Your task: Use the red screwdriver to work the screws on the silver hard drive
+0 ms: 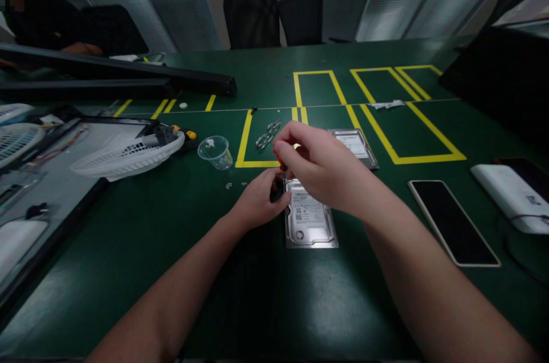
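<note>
A silver hard drive [309, 217] with a white label lies flat on the green table in front of me. My right hand [306, 151] is closed around a small red-and-black screwdriver [282, 163], held upright over the drive's far left corner. At the drive's left edge, my left hand [263, 197] has its thumb on the casing, and its fingers are near the screwdriver's tip. What lies under the tip is hidden. Several tiny screws [229, 185] are scattered left of my left hand. Behind my right hand lies a second hard drive [354, 146].
A clear plastic cup [215, 151] and eyeglasses [268, 134] stand beyond my left hand. White fan guards [128, 157] and a grey panel [81, 197] fill the left. A phone [454, 223] and white power bank [514, 197] lie right. Another person [47, 20] sits far left behind black bars [128, 72].
</note>
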The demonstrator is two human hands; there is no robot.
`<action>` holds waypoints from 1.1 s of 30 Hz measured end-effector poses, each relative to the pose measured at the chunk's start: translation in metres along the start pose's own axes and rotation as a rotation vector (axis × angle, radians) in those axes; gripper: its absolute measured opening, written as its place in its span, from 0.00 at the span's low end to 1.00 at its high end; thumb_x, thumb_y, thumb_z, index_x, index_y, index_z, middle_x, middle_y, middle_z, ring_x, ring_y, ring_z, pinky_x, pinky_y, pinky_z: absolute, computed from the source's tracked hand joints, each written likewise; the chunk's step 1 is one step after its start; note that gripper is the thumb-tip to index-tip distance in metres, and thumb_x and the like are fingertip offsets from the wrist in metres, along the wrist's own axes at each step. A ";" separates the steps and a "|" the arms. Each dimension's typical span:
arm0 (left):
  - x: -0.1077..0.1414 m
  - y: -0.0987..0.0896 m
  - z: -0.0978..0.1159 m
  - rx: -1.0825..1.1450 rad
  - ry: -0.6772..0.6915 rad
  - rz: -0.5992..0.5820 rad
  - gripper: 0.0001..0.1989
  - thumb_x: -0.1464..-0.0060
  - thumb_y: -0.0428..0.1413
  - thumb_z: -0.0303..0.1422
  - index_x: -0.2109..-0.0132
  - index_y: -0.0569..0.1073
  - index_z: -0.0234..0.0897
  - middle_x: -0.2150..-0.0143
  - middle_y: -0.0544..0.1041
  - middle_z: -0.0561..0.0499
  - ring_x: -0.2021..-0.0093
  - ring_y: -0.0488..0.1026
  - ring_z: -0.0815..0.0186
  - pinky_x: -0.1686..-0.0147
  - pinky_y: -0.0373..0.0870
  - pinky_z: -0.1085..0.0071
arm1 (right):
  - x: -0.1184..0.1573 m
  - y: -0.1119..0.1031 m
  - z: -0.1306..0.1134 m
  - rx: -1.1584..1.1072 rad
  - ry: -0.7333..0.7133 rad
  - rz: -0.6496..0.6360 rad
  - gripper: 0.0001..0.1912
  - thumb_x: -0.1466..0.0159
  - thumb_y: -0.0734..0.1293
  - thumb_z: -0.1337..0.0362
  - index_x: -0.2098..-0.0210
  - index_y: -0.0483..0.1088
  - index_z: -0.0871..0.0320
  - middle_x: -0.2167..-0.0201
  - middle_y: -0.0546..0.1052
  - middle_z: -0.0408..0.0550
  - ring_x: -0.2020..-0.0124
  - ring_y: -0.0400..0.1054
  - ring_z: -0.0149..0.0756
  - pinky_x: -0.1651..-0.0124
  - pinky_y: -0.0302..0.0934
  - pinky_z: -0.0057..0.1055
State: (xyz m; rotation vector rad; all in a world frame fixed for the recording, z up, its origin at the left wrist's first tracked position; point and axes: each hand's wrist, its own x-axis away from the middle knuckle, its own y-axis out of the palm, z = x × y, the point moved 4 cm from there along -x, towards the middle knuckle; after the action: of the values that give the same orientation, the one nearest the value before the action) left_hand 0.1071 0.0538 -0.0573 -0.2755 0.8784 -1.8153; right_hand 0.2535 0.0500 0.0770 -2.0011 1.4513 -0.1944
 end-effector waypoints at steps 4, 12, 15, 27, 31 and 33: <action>0.000 0.000 -0.001 -0.005 -0.020 -0.019 0.13 0.40 0.60 0.35 0.49 0.71 0.37 0.49 0.80 0.42 0.53 0.78 0.54 0.53 0.75 0.57 | 0.001 -0.001 0.002 0.030 0.053 0.015 0.09 0.28 0.65 0.58 0.63 0.68 0.55 0.69 0.73 0.43 0.70 0.62 0.32 0.68 0.49 0.33; -0.001 0.001 0.000 -0.008 -0.013 -0.043 0.11 0.40 0.59 0.35 0.51 0.72 0.38 0.53 0.80 0.43 0.54 0.78 0.54 0.55 0.75 0.57 | 0.002 0.002 0.006 0.030 0.058 0.013 0.09 0.30 0.67 0.56 0.62 0.67 0.54 0.69 0.73 0.43 0.69 0.63 0.33 0.69 0.49 0.32; -0.001 0.000 0.000 -0.004 0.004 -0.016 0.11 0.40 0.59 0.35 0.51 0.71 0.37 0.53 0.80 0.43 0.55 0.78 0.55 0.56 0.74 0.58 | 0.000 0.001 0.002 -0.014 -0.029 -0.005 0.05 0.29 0.65 0.62 0.62 0.69 0.55 0.66 0.75 0.43 0.66 0.65 0.32 0.66 0.53 0.32; 0.000 0.000 -0.002 -0.016 0.037 0.001 0.12 0.40 0.59 0.35 0.50 0.71 0.37 0.50 0.80 0.40 0.53 0.78 0.52 0.53 0.75 0.56 | -0.001 0.001 -0.003 -0.023 -0.127 -0.056 0.13 0.26 0.65 0.60 0.64 0.77 0.59 0.66 0.78 0.44 0.64 0.67 0.32 0.61 0.55 0.32; -0.001 0.000 -0.001 -0.013 0.042 0.008 0.12 0.39 0.60 0.34 0.50 0.71 0.37 0.50 0.80 0.41 0.52 0.78 0.52 0.53 0.75 0.56 | -0.001 0.002 -0.003 -0.039 -0.084 -0.076 0.17 0.24 0.63 0.56 0.63 0.75 0.59 0.67 0.77 0.45 0.65 0.68 0.33 0.61 0.55 0.33; -0.001 -0.001 0.000 -0.019 0.039 0.016 0.12 0.40 0.60 0.34 0.51 0.71 0.38 0.51 0.79 0.41 0.53 0.78 0.53 0.54 0.75 0.57 | 0.000 0.003 -0.002 -0.051 -0.061 -0.085 0.17 0.23 0.60 0.57 0.61 0.75 0.59 0.68 0.76 0.45 0.66 0.68 0.33 0.61 0.55 0.33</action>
State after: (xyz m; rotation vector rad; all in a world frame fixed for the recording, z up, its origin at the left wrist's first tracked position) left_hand 0.1068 0.0547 -0.0570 -0.2448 0.9230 -1.8043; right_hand 0.2498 0.0489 0.0772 -2.0933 1.3471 -0.1325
